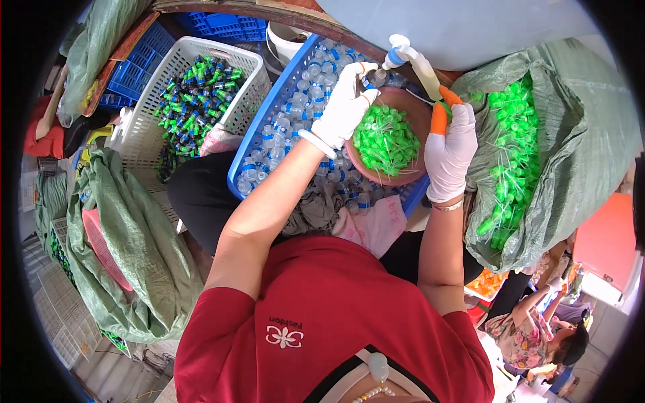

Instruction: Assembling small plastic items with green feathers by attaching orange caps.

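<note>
Clear bottle (378, 77), blue label, pinched in the worker's left hand (346, 104), above the blue crate (272, 107), just beyond the pink bowl (418, 113). Long axis slanted, neck seems aimed up-right at the white spout (401, 44); touching or not, can't tell. Right hand (450, 148): orange fingertips close together by a green piece (445, 108), grip unclear from here

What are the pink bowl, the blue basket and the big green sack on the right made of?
Pink bowl: maybe plastic; smooth, dull. Blue basket: likely hard plastic; smooth, bright rim. Green sack: seems woven plastic; thin, crinkled, slightly shiny.
</note>
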`<state>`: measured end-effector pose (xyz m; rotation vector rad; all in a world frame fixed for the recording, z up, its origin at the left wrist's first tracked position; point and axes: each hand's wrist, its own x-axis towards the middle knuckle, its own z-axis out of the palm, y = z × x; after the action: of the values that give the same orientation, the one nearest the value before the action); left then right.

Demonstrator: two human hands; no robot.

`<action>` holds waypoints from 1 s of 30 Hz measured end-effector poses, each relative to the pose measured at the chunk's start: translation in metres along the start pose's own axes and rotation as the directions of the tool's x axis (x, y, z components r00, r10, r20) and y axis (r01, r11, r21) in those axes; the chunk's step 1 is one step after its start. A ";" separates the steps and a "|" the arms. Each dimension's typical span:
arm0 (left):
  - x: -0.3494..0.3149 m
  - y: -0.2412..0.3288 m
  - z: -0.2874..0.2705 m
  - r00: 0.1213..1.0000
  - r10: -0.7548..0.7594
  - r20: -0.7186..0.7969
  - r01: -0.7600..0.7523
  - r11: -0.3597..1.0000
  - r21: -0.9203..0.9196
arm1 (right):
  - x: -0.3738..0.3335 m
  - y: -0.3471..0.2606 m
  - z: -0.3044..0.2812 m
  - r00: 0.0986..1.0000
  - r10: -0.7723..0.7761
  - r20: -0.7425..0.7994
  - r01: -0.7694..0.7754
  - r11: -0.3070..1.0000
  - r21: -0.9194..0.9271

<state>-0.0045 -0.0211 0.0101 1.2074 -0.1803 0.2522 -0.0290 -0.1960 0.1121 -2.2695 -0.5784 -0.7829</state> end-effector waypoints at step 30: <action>-0.099 -0.004 0.005 0.923 0.038 0.383 -0.301 0.691 0.657 | -0.111 0.011 0.045 0.768 0.456 0.450 -0.636 0.627 0.450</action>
<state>-0.0979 -0.0367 -0.0180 2.0216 -0.5435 0.2853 -0.0858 -0.1928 0.0061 -1.8046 -0.1618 0.0706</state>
